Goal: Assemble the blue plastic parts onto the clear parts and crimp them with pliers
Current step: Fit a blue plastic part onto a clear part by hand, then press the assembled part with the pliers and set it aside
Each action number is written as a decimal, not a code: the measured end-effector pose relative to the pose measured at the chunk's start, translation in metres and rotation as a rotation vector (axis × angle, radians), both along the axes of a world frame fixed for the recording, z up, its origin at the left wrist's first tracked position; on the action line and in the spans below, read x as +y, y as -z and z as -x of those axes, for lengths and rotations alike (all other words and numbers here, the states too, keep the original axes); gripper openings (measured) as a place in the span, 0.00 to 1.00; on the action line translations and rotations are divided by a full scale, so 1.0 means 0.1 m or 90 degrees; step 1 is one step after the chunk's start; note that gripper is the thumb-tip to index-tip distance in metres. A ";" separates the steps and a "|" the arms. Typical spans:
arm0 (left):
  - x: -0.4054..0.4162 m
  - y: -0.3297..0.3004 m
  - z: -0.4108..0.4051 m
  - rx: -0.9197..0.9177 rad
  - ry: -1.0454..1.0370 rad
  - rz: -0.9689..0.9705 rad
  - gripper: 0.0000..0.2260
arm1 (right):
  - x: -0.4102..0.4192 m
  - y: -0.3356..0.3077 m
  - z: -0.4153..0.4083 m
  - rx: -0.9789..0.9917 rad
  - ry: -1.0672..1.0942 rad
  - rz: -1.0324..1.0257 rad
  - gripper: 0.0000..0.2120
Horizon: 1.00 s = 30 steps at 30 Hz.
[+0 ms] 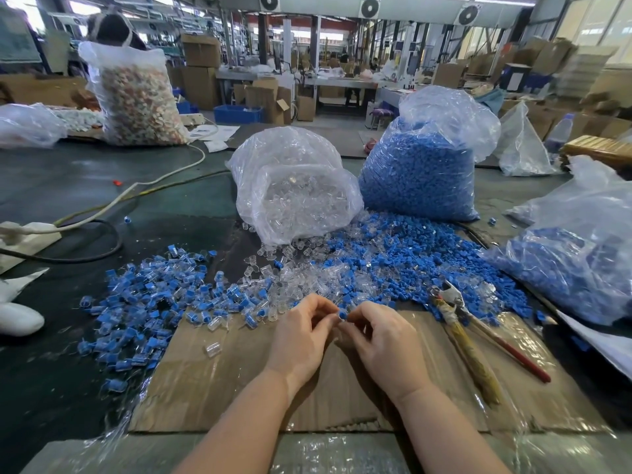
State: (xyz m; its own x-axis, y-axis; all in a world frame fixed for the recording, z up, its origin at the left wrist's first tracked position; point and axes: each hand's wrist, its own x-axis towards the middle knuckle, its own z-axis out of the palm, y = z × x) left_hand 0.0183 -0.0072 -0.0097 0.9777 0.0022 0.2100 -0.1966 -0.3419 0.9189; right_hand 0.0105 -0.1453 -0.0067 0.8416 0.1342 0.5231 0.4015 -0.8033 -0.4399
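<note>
We've got both hands meeting over the cardboard mat (pixel 239 381) at the near edge of the bench (pixel 85 186). The right hand (pixel 383 340) pinches a blue part (pixel 343 315) at its fingertips; the left hand (pixel 301 333) has its fingers curled in against it, likely pinching a clear part (we can't actually see it, it's hidden behind the fingers).

Handling call: these pieces look light, rigid, moulded plastic, small and smooth, so probably slippery and easy to flick away. We'd take the blue part by its sides with thumb and forefinger, leaving the mating end free, and hold the clear one by its body, not its thin wire leg.

Stock: loose clear parts (pixel 307 278) lie just beyond the hands, loose blue ones (pixel 410 261) to the right of those, and the assembled pile (pixel 143 302) sits to the left. Feed bags behind: clear bag (pixel 294 186), blue bag (pixel 420 172).

The pliers (pixel 458 323) lie untouched on the mat to the right of the right hand, within easy reach. Crimp is not yet done on this piece; jaws on thin clear plastic could crack it if squeezed hard, we judge.
</note>
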 end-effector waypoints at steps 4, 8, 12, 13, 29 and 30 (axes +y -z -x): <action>0.01 0.00 0.00 0.032 0.005 0.049 0.09 | 0.00 -0.03 0.02 -0.011 -0.036 -0.033 0.09; 0.02 0.01 -0.01 0.033 0.013 0.037 0.08 | -0.01 -0.07 0.04 0.005 -0.079 -0.049 0.12; 0.01 0.00 -0.01 0.030 0.014 0.023 0.09 | 0.00 -0.07 0.03 -0.011 -0.077 -0.038 0.08; 0.01 0.00 -0.01 0.031 0.015 0.021 0.09 | 0.00 -0.07 0.03 -0.014 -0.077 -0.039 0.08; -0.01 -0.05 0.01 0.032 -0.007 0.017 0.05 | -0.09 -0.10 0.00 -0.023 0.074 -0.037 0.15; 0.00 -0.05 0.02 0.030 -0.009 0.013 0.06 | -0.12 -0.12 0.00 -0.006 0.135 -0.023 0.17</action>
